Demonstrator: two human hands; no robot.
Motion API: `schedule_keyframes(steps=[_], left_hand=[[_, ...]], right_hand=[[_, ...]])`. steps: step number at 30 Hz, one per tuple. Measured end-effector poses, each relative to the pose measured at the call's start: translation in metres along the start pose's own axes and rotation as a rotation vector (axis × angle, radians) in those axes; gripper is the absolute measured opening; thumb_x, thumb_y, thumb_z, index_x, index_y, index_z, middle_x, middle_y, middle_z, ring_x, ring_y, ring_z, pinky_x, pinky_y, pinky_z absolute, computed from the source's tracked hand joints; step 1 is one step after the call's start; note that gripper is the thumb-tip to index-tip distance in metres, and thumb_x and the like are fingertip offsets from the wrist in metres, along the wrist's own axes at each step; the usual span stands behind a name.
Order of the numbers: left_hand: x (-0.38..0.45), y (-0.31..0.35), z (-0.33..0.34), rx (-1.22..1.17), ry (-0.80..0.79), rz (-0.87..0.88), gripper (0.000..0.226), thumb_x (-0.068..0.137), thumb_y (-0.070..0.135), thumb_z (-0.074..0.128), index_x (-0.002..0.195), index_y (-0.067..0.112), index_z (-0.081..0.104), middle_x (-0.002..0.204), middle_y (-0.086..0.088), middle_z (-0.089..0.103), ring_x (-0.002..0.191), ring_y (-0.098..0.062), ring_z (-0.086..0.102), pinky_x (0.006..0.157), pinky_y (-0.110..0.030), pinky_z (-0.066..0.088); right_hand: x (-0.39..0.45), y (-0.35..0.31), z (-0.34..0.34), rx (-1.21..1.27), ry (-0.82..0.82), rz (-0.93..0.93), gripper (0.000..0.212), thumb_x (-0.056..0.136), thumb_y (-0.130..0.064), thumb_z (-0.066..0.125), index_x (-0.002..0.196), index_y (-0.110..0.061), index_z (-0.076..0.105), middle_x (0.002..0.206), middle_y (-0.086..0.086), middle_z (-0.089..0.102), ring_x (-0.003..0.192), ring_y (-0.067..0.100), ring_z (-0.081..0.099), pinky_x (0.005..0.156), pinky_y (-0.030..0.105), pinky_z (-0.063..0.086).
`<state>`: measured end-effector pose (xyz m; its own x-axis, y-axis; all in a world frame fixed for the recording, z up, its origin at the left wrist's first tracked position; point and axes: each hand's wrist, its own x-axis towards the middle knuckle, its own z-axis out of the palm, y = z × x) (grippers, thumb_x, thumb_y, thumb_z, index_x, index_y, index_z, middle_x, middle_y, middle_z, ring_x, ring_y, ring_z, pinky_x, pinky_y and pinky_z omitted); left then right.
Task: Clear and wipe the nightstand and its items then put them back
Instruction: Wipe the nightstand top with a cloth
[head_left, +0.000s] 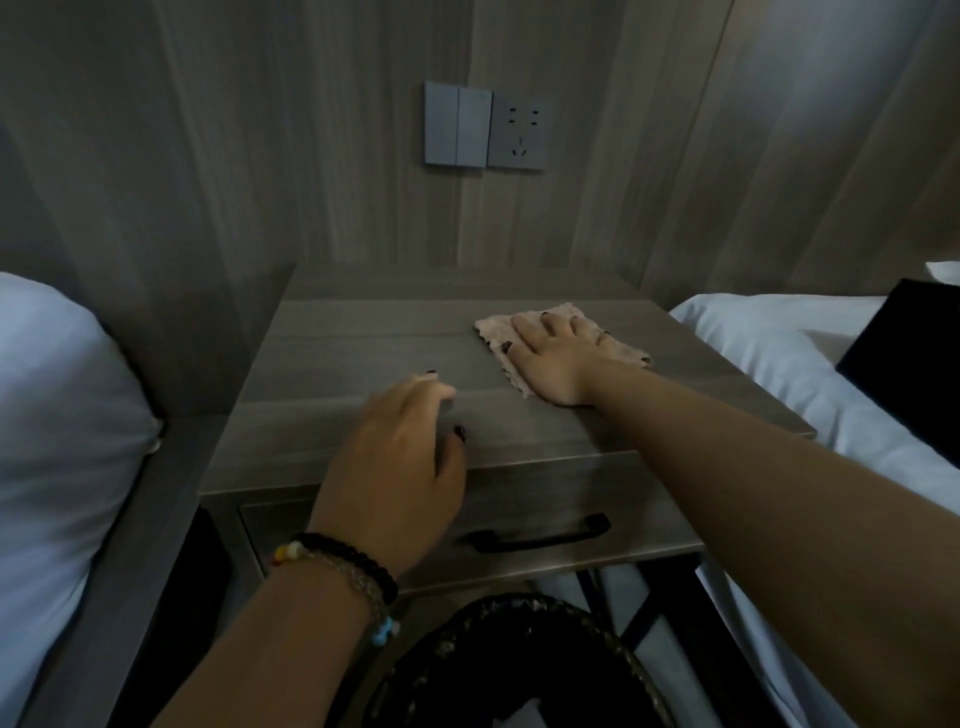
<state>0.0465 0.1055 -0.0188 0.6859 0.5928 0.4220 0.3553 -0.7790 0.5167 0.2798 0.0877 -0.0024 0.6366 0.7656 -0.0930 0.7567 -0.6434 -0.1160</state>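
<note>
Head cam, looking down at the nightstand (363, 353), a grey wood-grain unit between two beds. The right hand (553, 358) lies flat on a beige cloth (558, 314) at the far right of the top, fingers (524, 330) straight and spread, palm pressing the cloth down. The left hand (395, 467) is over the near front edge, a bit blurry, fingers loosely bent and holding nothing; can't tell if it's touching the wood. Beaded bracelets (343, 566) sit on that wrist. The drawer below has a black handle (540, 532). White pillow (57, 415) on the left, white bedding (769, 353) on the right with a black flat thing (914, 364) on it. Switch and socket plate (485, 127) on the far wall. Dark woven basket (519, 670) nearest the camera.
</note>
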Motion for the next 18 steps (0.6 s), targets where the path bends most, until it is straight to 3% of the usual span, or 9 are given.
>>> schedule_keyframes(steps=[3, 6, 10, 18], left_hand=[[0.002, -0.010, 0.007, 0.067, -0.017, 0.032, 0.032, 0.094, 0.022, 0.054, 0.126, 0.015, 0.055, 0.139, -0.002, 0.051, 0.134, -0.015, 0.038, 0.108, -0.020, 0.023], [0.006, -0.017, 0.009, 0.103, 0.046, 0.060, 0.027, 0.091, 0.022, 0.055, 0.115, 0.012, 0.062, 0.125, -0.006, 0.061, 0.122, -0.021, 0.053, 0.101, -0.029, 0.037], [0.017, -0.026, 0.006, 0.155, 0.127, 0.041, 0.026, 0.090, 0.021, 0.053, 0.111, 0.009, 0.063, 0.120, -0.009, 0.064, 0.116, -0.025, 0.057, 0.094, -0.037, 0.048], [0.018, -0.033, 0.003, 0.177, 0.151, 0.030, 0.030, 0.086, 0.029, 0.049, 0.107, 0.015, 0.064, 0.112, -0.002, 0.066, 0.109, -0.018, 0.060, 0.087, -0.026, 0.044]], right_hand=[[0.026, 0.004, 0.000, -0.003, 0.016, -0.007, 0.059, 0.096, -0.059, 0.014, 0.152, -0.041, 0.005, 0.163, 0.001, 0.000, 0.148, 0.035, -0.004, 0.117, 0.057, 0.000], [0.054, 0.006, -0.001, 0.000, 0.021, -0.009, 0.061, 0.096, -0.060, 0.013, 0.152, -0.040, 0.005, 0.163, 0.003, 0.001, 0.148, 0.036, -0.003, 0.117, 0.056, 0.000], [0.091, 0.006, -0.003, -0.032, 0.025, 0.004, 0.065, 0.093, -0.063, 0.010, 0.153, -0.038, 0.005, 0.163, 0.008, 0.002, 0.148, 0.038, 0.000, 0.118, 0.056, 0.003], [0.138, 0.002, -0.013, -0.086, 0.047, 0.063, 0.070, 0.088, -0.065, 0.009, 0.152, -0.036, 0.008, 0.162, 0.010, 0.003, 0.148, 0.038, 0.004, 0.118, 0.055, 0.008]])
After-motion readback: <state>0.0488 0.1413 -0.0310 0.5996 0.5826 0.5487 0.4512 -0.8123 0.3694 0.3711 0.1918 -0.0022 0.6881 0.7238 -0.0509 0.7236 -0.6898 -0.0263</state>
